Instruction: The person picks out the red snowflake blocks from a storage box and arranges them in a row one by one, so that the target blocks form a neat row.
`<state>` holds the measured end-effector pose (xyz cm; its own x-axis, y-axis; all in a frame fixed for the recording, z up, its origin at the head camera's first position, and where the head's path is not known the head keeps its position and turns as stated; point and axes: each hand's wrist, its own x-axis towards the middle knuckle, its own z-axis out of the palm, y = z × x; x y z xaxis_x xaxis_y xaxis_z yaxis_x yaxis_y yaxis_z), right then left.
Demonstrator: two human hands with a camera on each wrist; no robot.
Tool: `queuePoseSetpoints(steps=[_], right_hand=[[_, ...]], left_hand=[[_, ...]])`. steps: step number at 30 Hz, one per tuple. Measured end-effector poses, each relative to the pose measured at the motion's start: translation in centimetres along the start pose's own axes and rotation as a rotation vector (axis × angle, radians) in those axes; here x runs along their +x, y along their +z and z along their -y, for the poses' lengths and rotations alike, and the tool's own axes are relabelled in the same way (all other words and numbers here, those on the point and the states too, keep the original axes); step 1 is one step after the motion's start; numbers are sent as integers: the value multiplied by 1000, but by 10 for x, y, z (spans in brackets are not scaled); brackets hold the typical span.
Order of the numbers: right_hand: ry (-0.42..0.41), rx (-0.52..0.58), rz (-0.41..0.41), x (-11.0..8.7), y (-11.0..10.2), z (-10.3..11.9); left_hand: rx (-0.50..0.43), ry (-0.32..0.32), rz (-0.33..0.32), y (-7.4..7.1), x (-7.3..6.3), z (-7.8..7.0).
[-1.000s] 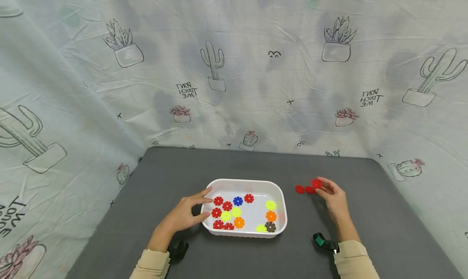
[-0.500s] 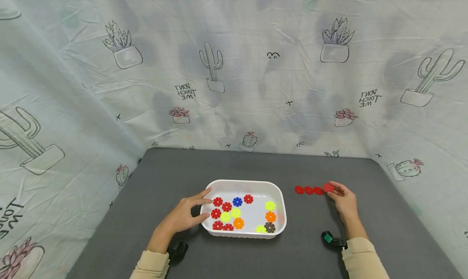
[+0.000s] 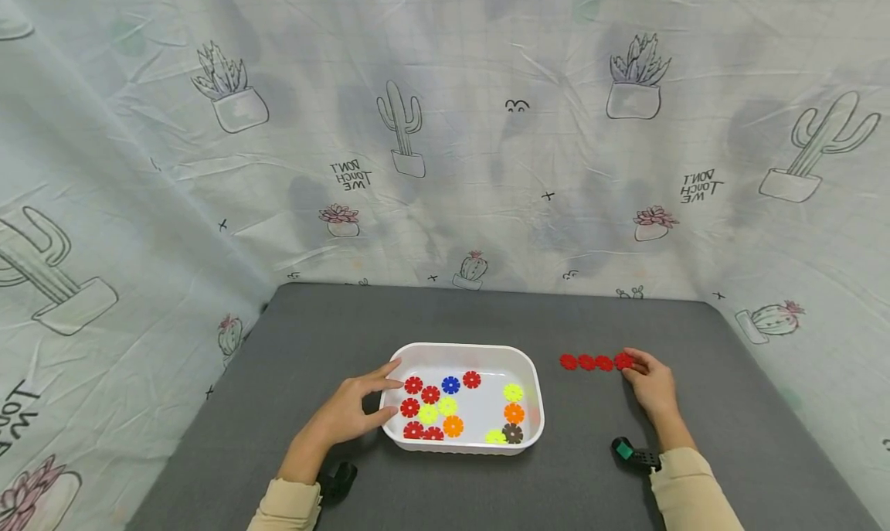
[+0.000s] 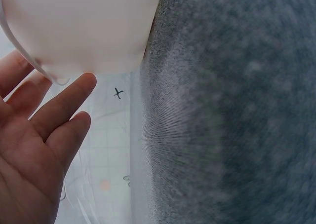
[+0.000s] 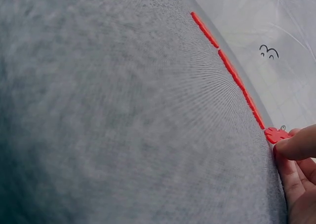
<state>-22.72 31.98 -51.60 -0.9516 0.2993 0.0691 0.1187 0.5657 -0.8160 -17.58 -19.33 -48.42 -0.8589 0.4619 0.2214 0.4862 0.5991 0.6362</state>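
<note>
My left hand (image 3: 352,409) is at the left end of a white plastic tray (image 3: 480,409), fingers spread and fairly straight, touching its rim. In the left wrist view some fingers (image 4: 69,103) lie near the outer wall of the tray and others reach behind the rim. My right hand (image 3: 653,384) pinches a red notched snowflake disc (image 5: 276,134) between thumb and fingers, low at the table. That disc sits at the right end of a row of red snowflake discs (image 3: 586,362), which lie flat on the grey table.
Inside the tray are several red discs (image 3: 430,395), a blue disc (image 3: 450,385), yellow discs (image 3: 513,393), orange discs (image 3: 453,426) and a brown disc (image 3: 512,433). A printed cloth (image 3: 473,168) hangs behind the grey table (image 3: 445,314).
The right hand moved right; the row gained a red disc. Another red disc, now in the right hand, was lowered to the row's right end. The left hand stayed at the tray.
</note>
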Motion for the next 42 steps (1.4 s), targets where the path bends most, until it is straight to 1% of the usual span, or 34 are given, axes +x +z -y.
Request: queuePoseSetpoints(steps=[3,7,10,13,20,23,26,29,35,42], right_hand=[[-23,-49,8,-1,-1,0],[-53,-109,-2,-2,-2,0],[-68,-124,-5,-3,-1,0],[-65,-114,-4,-2,-1,-1],[-16,-83,-24,-2,0,0],[-12,-58,-30,-3,0,1],[-27,-28,-22,-4,-1,3],[-54,-5,3,-6,-3,6],[-118,56,74,-10,-6,17],[-250,78,121,-18,1,37]], left_hand=[[1,1,3,0,0,0],[-4,-1,4,0,0,-1],[-5,-7,1,0,0,-1],[0,-11,4,0,0,-1],[0,-24,12,-1,-1,-3],[-3,-16,12,-1,-1,-3],[-2,-2,9,-1,0,-2],[-1,3,5,-1,0,-2],[6,-9,4,-1,-1,-2],[5,-23,11,0,0,-1]])
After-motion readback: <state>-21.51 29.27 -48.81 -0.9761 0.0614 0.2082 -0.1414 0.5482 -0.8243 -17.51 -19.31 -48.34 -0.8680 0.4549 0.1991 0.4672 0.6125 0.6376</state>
